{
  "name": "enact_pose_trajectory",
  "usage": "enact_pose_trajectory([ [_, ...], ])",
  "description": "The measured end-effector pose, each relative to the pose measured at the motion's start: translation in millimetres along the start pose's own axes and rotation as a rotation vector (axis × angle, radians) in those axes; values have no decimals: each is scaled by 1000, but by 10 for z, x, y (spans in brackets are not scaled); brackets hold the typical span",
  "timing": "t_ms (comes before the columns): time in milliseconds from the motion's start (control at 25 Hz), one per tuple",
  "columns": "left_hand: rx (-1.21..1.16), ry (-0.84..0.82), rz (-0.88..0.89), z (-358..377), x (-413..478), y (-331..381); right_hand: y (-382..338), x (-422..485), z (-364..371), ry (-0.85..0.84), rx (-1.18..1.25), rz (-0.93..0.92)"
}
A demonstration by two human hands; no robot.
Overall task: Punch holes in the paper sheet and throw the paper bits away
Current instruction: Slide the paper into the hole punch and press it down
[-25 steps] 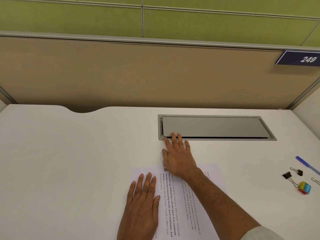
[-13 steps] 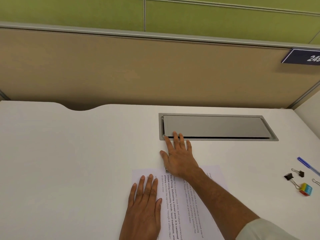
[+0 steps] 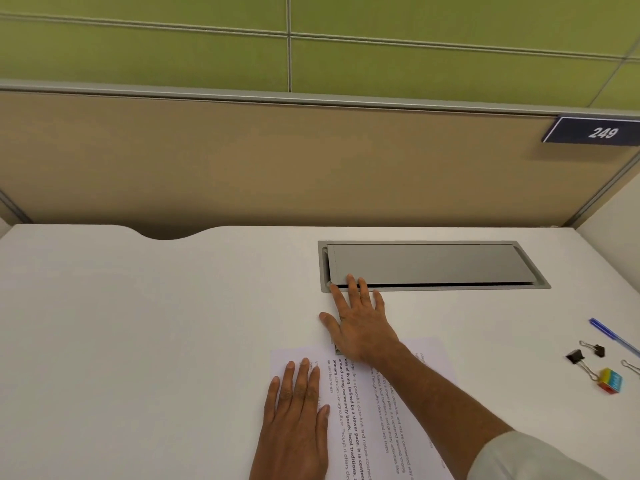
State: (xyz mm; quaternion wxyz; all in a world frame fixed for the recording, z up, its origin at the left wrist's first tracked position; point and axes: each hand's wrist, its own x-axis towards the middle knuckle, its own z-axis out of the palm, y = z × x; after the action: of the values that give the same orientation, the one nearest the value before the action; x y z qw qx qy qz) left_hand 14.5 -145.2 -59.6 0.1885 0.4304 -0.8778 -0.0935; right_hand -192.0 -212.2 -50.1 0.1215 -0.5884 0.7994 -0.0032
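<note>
Presently, a printed paper sheet (image 3: pixel 374 410) lies flat on the white desk (image 3: pixel 156 323), near its front edge, with the text running sideways to the viewer. The left hand (image 3: pixel 294 427) rests palm down on the left part of the sheet, fingers straight and close together, gripping nothing. The right hand (image 3: pixel 360 323) reaches forward past the far edge of the sheet, palm down with fingers spread and extended; its fingertips (image 3: pixel 351 280) touch the near edge of the grey cable hatch (image 3: pixel 433 265) set into the desk. A small dark object (image 3: pixel 336 349) shows partly beneath the heel of the right hand at the sheet's far edge; what it is cannot be told, nor whether the hand presses on it. A pale sleeve (image 3: pixel 526 459) covers the right upper arm. At the right side of the desk, well apart from the sheet, lie a blue pen (image 3: pixel 613 336), two black binder clips (image 3: pixel 576 357), and a small multicoloured block (image 3: pixel 611 384). A beige partition (image 3: pixel 277 161) stands behind the desk, bearing a dark plate (image 3: pixel 595 132) marked 249.
</note>
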Motion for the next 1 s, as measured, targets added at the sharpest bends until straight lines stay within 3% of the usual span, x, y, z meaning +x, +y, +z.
enact_pose_trajectory([
  [400, 2, -50, -17, -55, -38, 15, -83, -95, -159, -3, 8, -28],
  [720, -47, 17, -3, -66, -7, -10, -73, -293, -236, 89, -35, -89],
  [840, 54, -74, -29, -248, 177, -90, -76, -277, -213, 120, -39, -88],
  [1000, 67, -399, -97, -414, 509, -200, -56, -255, -151, 161, -40, -90],
])
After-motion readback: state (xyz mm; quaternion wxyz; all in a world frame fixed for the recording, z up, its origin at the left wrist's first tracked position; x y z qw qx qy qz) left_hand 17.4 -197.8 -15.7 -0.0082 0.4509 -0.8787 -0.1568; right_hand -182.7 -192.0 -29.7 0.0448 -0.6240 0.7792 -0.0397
